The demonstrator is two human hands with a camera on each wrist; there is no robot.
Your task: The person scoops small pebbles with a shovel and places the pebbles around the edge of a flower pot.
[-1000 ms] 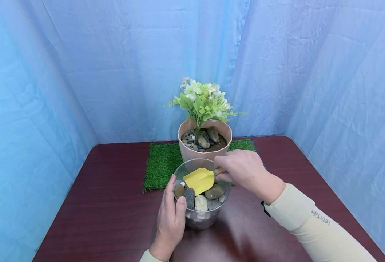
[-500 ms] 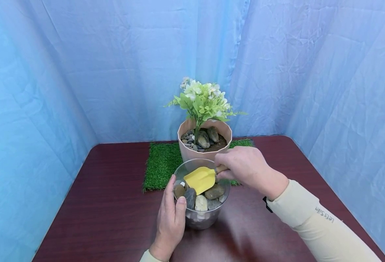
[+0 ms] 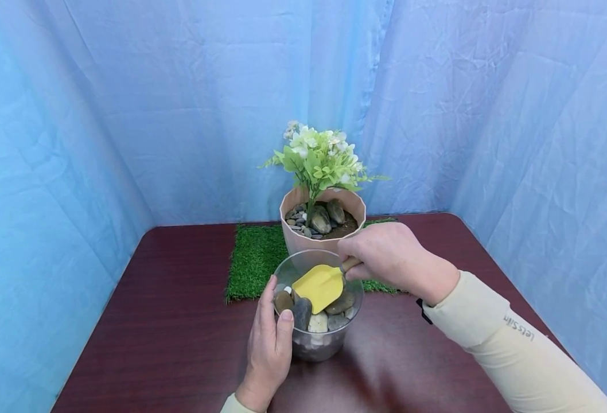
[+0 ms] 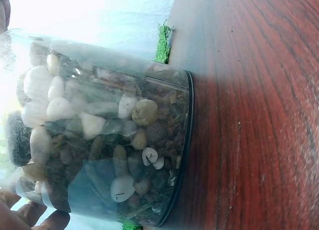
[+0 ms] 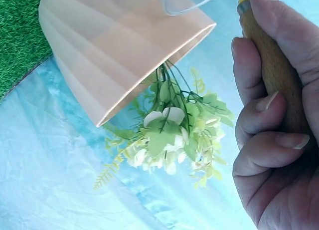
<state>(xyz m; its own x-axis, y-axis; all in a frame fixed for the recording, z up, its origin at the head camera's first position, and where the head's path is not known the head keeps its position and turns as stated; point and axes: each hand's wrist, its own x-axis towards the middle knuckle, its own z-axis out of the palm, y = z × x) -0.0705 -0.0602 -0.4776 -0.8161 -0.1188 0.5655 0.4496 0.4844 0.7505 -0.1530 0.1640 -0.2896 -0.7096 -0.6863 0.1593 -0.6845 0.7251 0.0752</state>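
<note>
A clear plastic pot (image 3: 317, 350) of pebbles stands on the table. My left hand (image 3: 267, 344) holds its left side near the rim, thumb and fingers spread around the wall. In the left wrist view its fingers (image 4: 30, 215) show at the lower left. My right hand (image 3: 386, 255) grips the wooden handle (image 5: 271, 65) of a small yellow shovel (image 3: 320, 287), fingers wrapped round it. The shovel's blade is inside the pot's mouth, over the larger stones. A dark grey stone (image 3: 302, 313) and a whitish stone (image 3: 317, 323) lie at its front edge. What lies under the blade is hidden.
Just behind the clear pot, a pale pink flowerpot (image 3: 295, 244) holds soil, stones and an upright plant (image 3: 319, 160) with white flowers. A green turf mat (image 3: 252, 264) lies beneath it. Blue curtains (image 3: 210, 103) surround the dark red table (image 3: 169, 321).
My right hand has moved slightly up and right. The shovel's blade has shifted a little right, its front edge lower, and the dark grey stone has moved slightly right. My left hand stays put.
</note>
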